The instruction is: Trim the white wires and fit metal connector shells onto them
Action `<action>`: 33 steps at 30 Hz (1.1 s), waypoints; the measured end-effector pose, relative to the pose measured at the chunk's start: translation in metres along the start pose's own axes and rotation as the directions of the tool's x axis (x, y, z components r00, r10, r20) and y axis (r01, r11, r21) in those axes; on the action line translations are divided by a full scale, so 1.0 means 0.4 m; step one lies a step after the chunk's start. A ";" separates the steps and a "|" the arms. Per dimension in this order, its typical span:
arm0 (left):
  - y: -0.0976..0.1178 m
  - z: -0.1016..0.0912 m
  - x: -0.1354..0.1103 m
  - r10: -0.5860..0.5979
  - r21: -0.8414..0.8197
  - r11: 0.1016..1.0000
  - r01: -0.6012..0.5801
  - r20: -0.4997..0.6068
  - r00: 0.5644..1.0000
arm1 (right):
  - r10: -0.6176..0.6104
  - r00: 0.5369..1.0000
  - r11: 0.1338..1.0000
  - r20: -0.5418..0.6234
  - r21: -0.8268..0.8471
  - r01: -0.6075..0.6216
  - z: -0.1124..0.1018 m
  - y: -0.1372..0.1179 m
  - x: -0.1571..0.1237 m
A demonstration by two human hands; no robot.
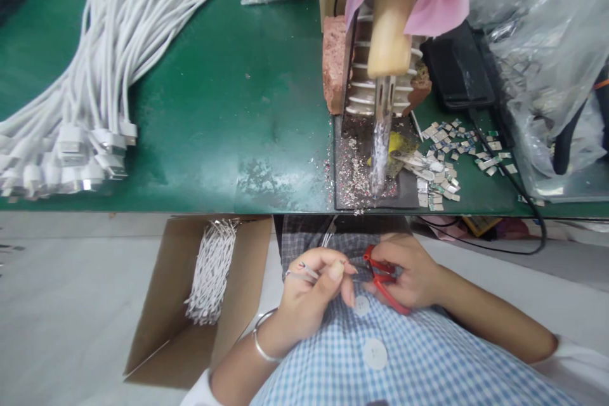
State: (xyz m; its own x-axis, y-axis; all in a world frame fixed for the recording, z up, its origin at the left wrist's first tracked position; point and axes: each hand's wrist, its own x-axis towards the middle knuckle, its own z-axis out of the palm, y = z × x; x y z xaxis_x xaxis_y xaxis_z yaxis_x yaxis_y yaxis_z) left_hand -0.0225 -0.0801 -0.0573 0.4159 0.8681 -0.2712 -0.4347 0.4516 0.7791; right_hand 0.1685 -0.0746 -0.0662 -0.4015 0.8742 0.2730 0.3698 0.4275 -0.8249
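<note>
My left hand (316, 292) is closed in a pinch above my lap, holding thin white cable (309, 271). Stripped-looking wire ends show between its fingers, too small to make out fully. Just to the right, my right hand (412, 269) is wrapped round red-handled pliers (384, 282); their jaws are hard to see. The pliers lie close to the left fingertips, apart from the cable. Above both hands, at the table's front edge, a soldering iron with a wooden handle (390, 25) points down over a dark plate (349, 184) strewn with solder bits.
On the green table (214, 108) lies a bundle of white USB cables (114, 57). Small connector boards (442, 184) are scattered right of the iron, near a black phone (459, 70) and plastic bags (547, 44). Below left stands a cardboard box (157, 304) with white cables (212, 273).
</note>
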 end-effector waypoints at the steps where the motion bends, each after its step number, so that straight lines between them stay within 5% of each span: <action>1: 0.001 0.001 0.000 -0.008 0.004 1.000 0.008 -0.003 1.000 | 0.002 1.000 1.000 0.007 -0.001 -0.002 -0.001 0.000 0.001; 33: 0.012 0.000 -0.007 -0.038 0.108 0.994 0.034 0.036 0.999 | -0.010 0.995 0.988 0.102 -0.153 0.025 -0.011 0.004 -0.017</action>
State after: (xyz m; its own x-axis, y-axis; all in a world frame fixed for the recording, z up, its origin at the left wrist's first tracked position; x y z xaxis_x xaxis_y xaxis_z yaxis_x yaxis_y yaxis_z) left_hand -0.0258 -0.0802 -0.0527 0.4608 0.8420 -0.2804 -0.3313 0.4563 0.8259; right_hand 0.1755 -0.0789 -0.0670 -0.4880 0.8422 0.2293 0.4835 0.4796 -0.7323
